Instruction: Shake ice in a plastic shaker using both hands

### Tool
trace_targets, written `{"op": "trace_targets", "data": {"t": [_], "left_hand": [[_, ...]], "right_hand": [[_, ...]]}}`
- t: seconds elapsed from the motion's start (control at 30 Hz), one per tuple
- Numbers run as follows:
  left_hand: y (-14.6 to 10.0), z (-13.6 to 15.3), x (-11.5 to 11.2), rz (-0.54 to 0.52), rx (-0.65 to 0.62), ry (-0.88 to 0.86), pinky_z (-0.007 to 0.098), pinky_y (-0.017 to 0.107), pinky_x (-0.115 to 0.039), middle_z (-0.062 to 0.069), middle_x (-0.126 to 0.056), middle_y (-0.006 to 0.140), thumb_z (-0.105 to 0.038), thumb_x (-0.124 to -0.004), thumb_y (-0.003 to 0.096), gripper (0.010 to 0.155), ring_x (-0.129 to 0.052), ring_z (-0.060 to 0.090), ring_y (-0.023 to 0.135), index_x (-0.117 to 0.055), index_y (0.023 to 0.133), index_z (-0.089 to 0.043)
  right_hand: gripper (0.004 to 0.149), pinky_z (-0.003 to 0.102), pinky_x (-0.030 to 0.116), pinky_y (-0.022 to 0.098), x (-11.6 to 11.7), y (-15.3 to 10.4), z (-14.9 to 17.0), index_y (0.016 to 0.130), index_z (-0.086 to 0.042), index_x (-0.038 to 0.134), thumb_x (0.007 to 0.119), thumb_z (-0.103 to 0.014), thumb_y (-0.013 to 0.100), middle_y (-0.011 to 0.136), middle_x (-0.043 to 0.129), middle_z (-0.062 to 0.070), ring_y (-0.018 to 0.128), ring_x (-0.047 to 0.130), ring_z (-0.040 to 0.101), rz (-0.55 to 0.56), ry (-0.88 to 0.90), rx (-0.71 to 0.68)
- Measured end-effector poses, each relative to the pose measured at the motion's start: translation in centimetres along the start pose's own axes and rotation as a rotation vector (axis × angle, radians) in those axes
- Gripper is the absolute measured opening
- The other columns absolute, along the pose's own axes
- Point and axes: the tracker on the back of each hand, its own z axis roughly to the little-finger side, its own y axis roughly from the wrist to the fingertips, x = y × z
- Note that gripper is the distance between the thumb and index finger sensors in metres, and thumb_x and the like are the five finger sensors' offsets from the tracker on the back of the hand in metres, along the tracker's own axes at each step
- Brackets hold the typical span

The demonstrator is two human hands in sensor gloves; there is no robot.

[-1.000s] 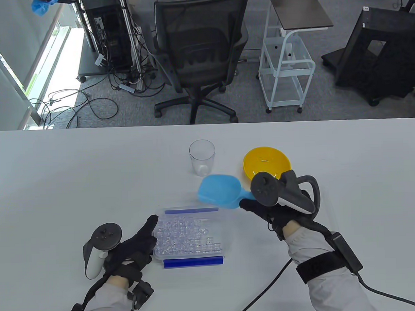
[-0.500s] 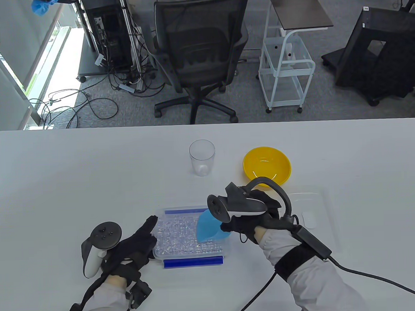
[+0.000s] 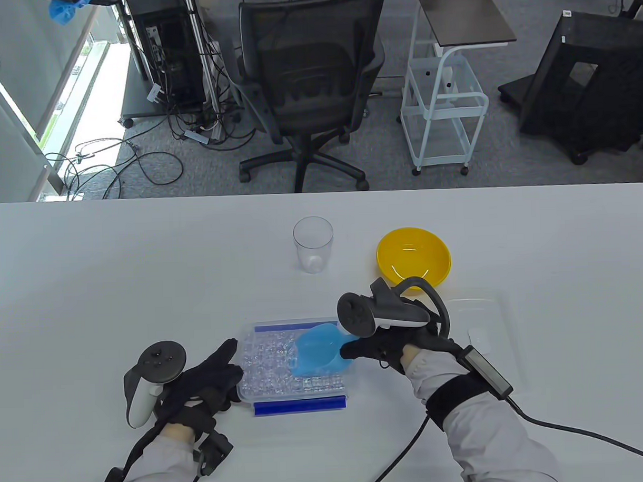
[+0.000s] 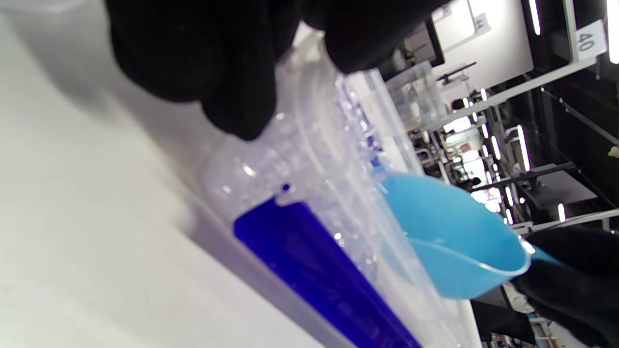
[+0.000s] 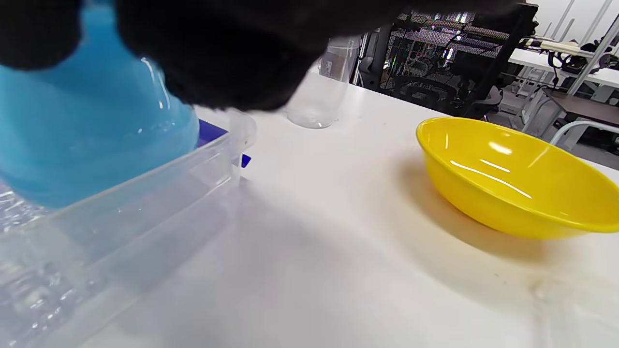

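Note:
A clear box with blue clips holds many ice cubes near the table's front. My left hand rests against the box's left side; its fingers touch the wall. My right hand grips the handle of a blue scoop, whose bowl is down in the ice; the scoop also shows in the left wrist view and the right wrist view. A clear plastic shaker cup stands empty farther back.
A yellow bowl sits right of the cup, also in the right wrist view. A clear lid lies flat right of my right hand. An office chair and a white cart stand beyond the table's far edge.
My right hand carried the blue scoop from above the box's far right corner down into the ice and pushed it leftward. My left hand stayed against the box.

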Motion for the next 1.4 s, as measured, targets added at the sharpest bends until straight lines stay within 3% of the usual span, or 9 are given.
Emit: {"op": "trace_targets", "data": {"t": [0.17,0.3,0.43,0.53,0.63,0.77,0.97,1.2,1.4], "left_hand": [[0.0,-0.1,0.0,0.0,0.0,0.007,0.05,0.052,-0.086,0.033,-0.08,0.101,-0.027,-0.073,0.0667,0.064,-0.096,0.035,0.07,-0.045,0.121,-0.008],[0.0,-0.1,0.0,0.003,0.001,0.002,0.051,0.052,-0.085,0.033,-0.079,0.102,-0.027,-0.073,0.0669,0.064,-0.096,0.035,0.071,-0.044,0.121,-0.008],[-0.1,-0.1,0.0,0.008,0.001,0.001,0.051,0.053,-0.085,0.033,-0.079,0.102,-0.027,-0.073,0.0672,0.064,-0.095,0.036,0.071,-0.044,0.121,-0.009],[-0.1,-0.1,0.0,0.008,0.001,0.001,0.051,0.053,-0.085,0.033,-0.079,0.102,-0.028,-0.073,0.0672,0.064,-0.095,0.036,0.071,-0.044,0.121,-0.009],[-0.2,-0.2,-0.1,0.011,0.0,0.008,0.051,0.053,-0.085,0.033,-0.079,0.102,-0.028,-0.072,0.0678,0.065,-0.096,0.035,0.071,-0.042,0.121,-0.008],[-0.3,-0.7,-0.2,0.011,-0.005,0.055,0.05,0.052,-0.085,0.034,-0.078,0.101,-0.028,-0.071,0.0686,0.065,-0.096,0.034,0.07,-0.04,0.121,-0.007],[-0.4,-1.0,-0.3,0.005,-0.006,0.074,0.05,0.053,-0.085,0.034,-0.078,0.1,-0.029,-0.072,0.069,0.065,-0.095,0.035,0.07,-0.04,0.121,-0.006],[-0.3,-0.9,-0.3,0.005,-0.007,0.071,0.051,0.053,-0.085,0.033,-0.078,0.101,-0.029,-0.071,0.0693,0.065,-0.095,0.035,0.071,-0.04,0.122,-0.007],[-0.3,-0.9,-0.2,0.007,-0.006,0.065,0.05,0.053,-0.085,0.033,-0.078,0.101,-0.029,-0.072,0.0692,0.064,-0.095,0.035,0.071,-0.041,0.121,-0.007]], "right_hand": [[0.057,0.037,0.085,0.015,-0.2,-0.1,-0.5,0.069,-0.015,0.091,0.078,-0.062,0.038,0.041,0.098,0.011,0.011,0.092,0.012,-0.061,-0.018,0.024],[0.06,0.061,0.076,0.049,-0.8,0.0,-3.1,0.096,-0.019,0.071,0.074,-0.051,0.045,0.079,0.09,0.017,0.053,0.099,0.032,-0.166,-0.224,0.06],[0.054,0.073,0.059,0.064,-0.6,0.4,-5.5,0.099,-0.022,0.063,0.072,-0.044,0.05,0.093,0.08,0.013,0.081,0.085,0.039,-0.243,-0.423,0.063],[0.055,0.057,0.08,0.051,-0.1,1.0,-5.4,0.097,-0.013,0.06,0.072,-0.04,0.051,0.089,0.078,0.016,0.067,0.092,0.034,-0.243,-0.37,-0.004],[0.054,0.048,0.082,0.038,0.1,0.9,-3.8,0.095,-0.011,0.065,0.075,-0.039,0.049,0.081,0.083,0.017,0.047,0.093,0.026,-0.2,-0.196,-0.022],[0.054,0.043,0.084,0.032,-0.2,0.6,-4.2,0.094,-0.011,0.068,0.076,-0.04,0.049,0.076,0.087,0.015,0.04,0.094,0.021,-0.183,-0.228,0.007],[0.054,0.04,0.085,0.028,0.4,0.1,-2.6,0.092,-0.011,0.07,0.076,-0.041,0.048,0.073,0.088,0.014,0.036,0.093,0.018,-0.134,-0.096,-0.017],[0.053,0.041,0.084,0.029,0.4,-0.9,-3.5,0.091,-0.012,0.073,0.08,-0.04,0.046,0.073,0.089,0.014,0.036,0.094,0.02,0.035,-0.186,-0.049],[0.052,0.041,0.085,0.028,0.6,0.0,-4.3,0.09,-0.014,0.074,0.081,-0.041,0.046,0.071,0.09,0.013,0.035,0.094,0.019,-0.026,-0.235,-0.032]]}}
